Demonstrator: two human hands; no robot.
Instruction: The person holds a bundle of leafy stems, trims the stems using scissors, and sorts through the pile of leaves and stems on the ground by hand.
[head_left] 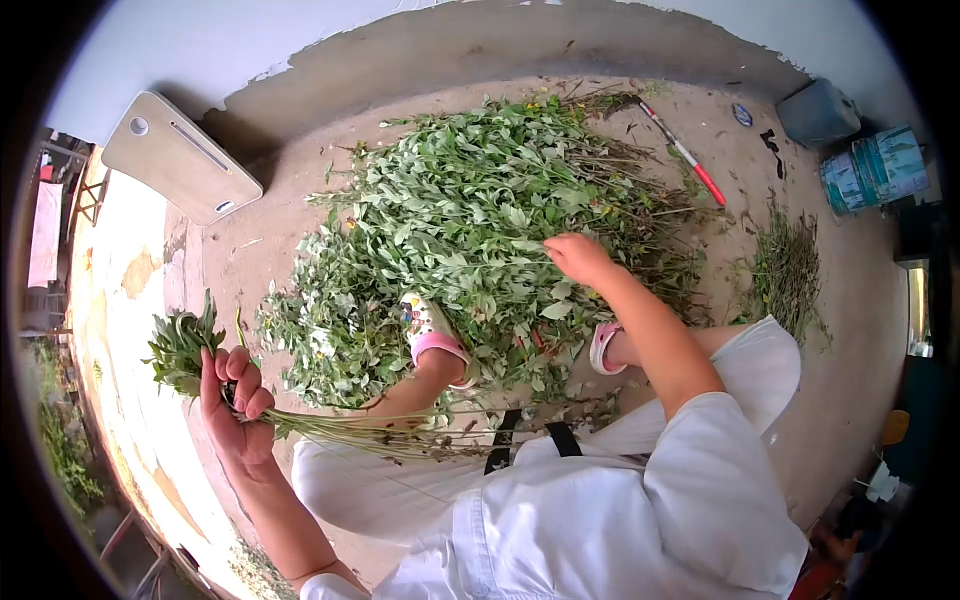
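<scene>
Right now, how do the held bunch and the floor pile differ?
The held bunch is small; the floor pile is far larger. The held bunch is clasped in the left hand; the floor pile lies spread on the ground. Both have green leaves and stems.

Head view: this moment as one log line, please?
left hand: holds bunch | right hand: at pile, grip unclear | sickle: on floor

"Any words you can read from here?"
"None. That printed bucket (pixel 890 168) has a picture-like pattern, but any lettering on it is too small and blurred to make out."
</scene>
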